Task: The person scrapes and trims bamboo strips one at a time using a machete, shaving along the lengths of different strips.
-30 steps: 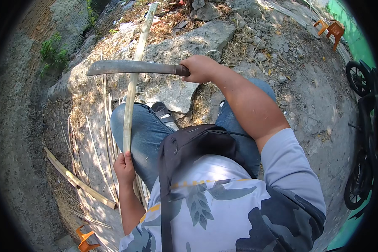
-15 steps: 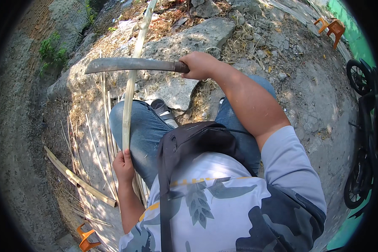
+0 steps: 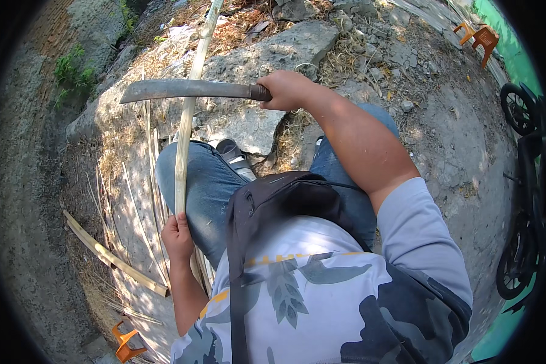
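Observation:
My right hand is closed round the dark handle of a machete, whose long broad blade points left. The blade lies across a pale split bamboo strip and seems to touch it; the exact contact cannot be made out. Beside my left knee, my left hand grips the near end of the strip, thumb on top. From there the strip runs up over my thigh and away past the blade to the top of the view.
Several thin bamboo strips lie on the ground at my left, with a thicker bamboo piece beyond them. Ahead is a broken concrete slab. Orange plastic stools stand far right, a motorbike at the right edge.
The machete and my right hand have shifted very slightly up and to the left in view. The bamboo strip has tilted a little, and my left hand keeps its hold.

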### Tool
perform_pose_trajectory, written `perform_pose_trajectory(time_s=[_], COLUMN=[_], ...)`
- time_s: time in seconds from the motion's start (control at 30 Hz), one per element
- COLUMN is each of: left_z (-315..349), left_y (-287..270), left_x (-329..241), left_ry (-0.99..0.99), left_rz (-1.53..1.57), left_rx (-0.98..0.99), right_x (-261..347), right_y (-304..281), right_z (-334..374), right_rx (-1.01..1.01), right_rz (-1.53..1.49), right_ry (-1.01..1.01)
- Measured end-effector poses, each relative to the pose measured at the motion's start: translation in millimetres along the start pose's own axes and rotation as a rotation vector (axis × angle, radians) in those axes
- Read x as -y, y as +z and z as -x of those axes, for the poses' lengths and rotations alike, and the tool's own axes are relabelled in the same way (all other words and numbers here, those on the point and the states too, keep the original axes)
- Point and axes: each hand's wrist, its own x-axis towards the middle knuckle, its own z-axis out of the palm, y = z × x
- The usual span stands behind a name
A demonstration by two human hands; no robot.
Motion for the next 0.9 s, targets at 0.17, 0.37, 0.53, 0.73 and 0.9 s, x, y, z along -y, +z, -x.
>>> perform_pose_trajectory(time_s=[0.17,0.37,0.53,0.73,0.9], left_z=[0,0,2,2,2], left_y=[-1,0,5,6,5], left_x=[2,0,-9,-13,-14], left_ry=[-0.001,0.005,0.014,0.024,0.012], left_rz=[-0.032,-0.027,0.012,-0.001,0.019], left_rx=[0.024,0.016,-0.036,-0.047,-0.028], right_x=[-4,-6,-5,-5,-4], right_y=[4,8,9,10,11], right_z=[-2,-5,-4,-5,-6], right_rx=[-0.012,-0.011,-0.017,-0.019,-0.009], right_rz=[0.000,-0.008,-0.014,-0.021,-0.038], right_ry=[-0.030,-0.035,-0.036,-0.048,-0.040])
